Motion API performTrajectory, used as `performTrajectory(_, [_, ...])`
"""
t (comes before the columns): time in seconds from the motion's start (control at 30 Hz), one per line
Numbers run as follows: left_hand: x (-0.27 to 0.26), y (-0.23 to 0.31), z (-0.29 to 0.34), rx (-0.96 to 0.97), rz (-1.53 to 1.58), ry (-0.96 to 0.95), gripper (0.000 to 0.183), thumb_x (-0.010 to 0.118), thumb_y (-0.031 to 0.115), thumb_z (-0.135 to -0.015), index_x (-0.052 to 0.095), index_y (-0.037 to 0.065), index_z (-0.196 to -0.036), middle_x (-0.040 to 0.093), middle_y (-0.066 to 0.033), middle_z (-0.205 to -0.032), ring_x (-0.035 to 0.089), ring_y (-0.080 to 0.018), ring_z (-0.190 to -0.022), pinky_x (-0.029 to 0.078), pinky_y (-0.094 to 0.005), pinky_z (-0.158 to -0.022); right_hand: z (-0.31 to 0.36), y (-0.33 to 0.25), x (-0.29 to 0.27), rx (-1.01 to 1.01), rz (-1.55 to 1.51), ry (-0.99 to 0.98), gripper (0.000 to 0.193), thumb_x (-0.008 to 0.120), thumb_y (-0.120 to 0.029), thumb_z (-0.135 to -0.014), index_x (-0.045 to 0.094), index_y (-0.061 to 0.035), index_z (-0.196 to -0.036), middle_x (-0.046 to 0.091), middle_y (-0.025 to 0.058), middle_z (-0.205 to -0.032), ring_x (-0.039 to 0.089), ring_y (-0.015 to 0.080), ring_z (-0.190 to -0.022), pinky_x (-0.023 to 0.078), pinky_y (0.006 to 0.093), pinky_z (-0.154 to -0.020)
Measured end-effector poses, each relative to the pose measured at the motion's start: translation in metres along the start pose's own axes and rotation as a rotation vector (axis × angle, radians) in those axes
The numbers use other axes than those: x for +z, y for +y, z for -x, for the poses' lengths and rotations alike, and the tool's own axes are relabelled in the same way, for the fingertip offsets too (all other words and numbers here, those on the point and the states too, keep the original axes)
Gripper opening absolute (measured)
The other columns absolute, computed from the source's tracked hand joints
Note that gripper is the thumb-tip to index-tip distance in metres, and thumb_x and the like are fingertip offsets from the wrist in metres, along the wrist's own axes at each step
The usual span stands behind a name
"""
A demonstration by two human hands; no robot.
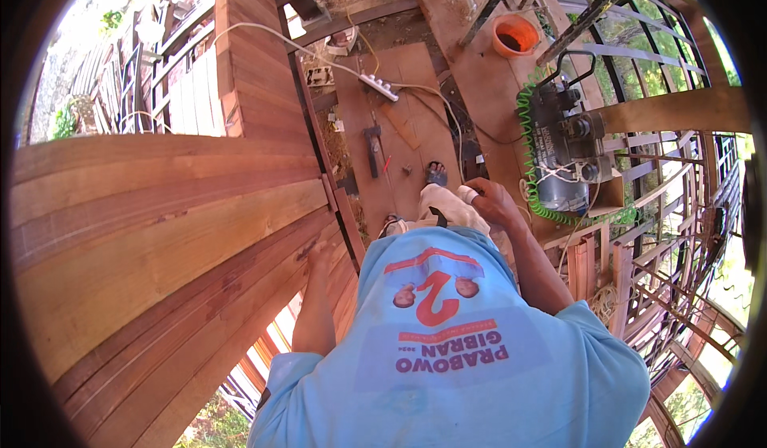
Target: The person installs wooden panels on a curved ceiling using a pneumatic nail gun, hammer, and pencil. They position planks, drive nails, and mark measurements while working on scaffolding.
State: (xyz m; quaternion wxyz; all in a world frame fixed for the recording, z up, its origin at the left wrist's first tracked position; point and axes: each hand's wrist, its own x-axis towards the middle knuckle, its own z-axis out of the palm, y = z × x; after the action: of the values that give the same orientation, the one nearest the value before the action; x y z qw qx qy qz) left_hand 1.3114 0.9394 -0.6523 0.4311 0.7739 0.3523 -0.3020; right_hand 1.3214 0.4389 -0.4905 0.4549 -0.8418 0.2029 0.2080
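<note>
My left hand (pixel 321 251) rests on the edge of the stacked reddish-brown planks (pixel 172 224), its fingers laid out along the wood and partly blending with it. Beside my knee, my right hand (pixel 490 200) is closed around a small white object (pixel 466 195); its kind is too small to make out. Beige trousers (pixel 451 207) show just under that hand. On the brown boards ahead of my feet lie a hammer (pixel 373 151) and a thin red item (pixel 387 163).
A white power strip (pixel 379 87) with trailing cords lies ahead. To the right stand an air compressor (pixel 563 148) with a coiled green hose (pixel 526 116) and an orange bucket (pixel 514 35). A plank wall (pixel 264 56) rises at front left; dark metal bars (pixel 595 12) slant at upper right.
</note>
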Motion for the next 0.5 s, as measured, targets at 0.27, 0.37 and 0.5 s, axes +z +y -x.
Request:
performTrajectory(0.27, [0.079,0.088,-0.007,0.096,0.045,-0.079,0.057,0.074,0.028,-0.091,0.060,-0.009,-0.131,0.070,-0.0181,-0.116,0.068,-0.0214,-0.103,0.054,-0.0320,-0.086,-0.048,0.152,0.004,0.177,-0.263,-0.141,0.046,0.059,-0.043,-0.099,0.073,-0.0029,-0.114,0.073,0.0121,-0.100,0.066,0.0189,-0.095,0.052,0.0356,-0.082])
performTrajectory(0.37, [0.101,0.116,-0.006,0.141,0.037,-0.079,0.056,0.072,0.029,-0.092,0.059,-0.009,-0.132,0.069,-0.0179,-0.118,0.068,-0.0233,-0.105,0.053,-0.0341,-0.090,-0.023,0.140,-0.017,0.292,-0.261,-0.078,0.045,0.054,-0.042,-0.100,0.070,-0.0021,-0.115,0.071,0.0215,-0.101,0.069,0.0283,-0.098,0.051,0.0420,-0.082])
performTrajectory(0.5, [0.113,0.162,-0.012,0.101,0.011,-0.191,0.051,0.070,0.027,-0.093,0.061,-0.007,-0.130,0.070,-0.0159,-0.118,0.068,-0.0222,-0.104,0.053,-0.0333,-0.088,-0.003,0.198,-0.015,0.361,-0.344,-0.190,0.034,0.059,-0.027,-0.098,0.072,-0.0026,-0.117,0.074,0.0149,-0.100,0.070,0.0204,-0.092,0.053,0.0352,-0.075])
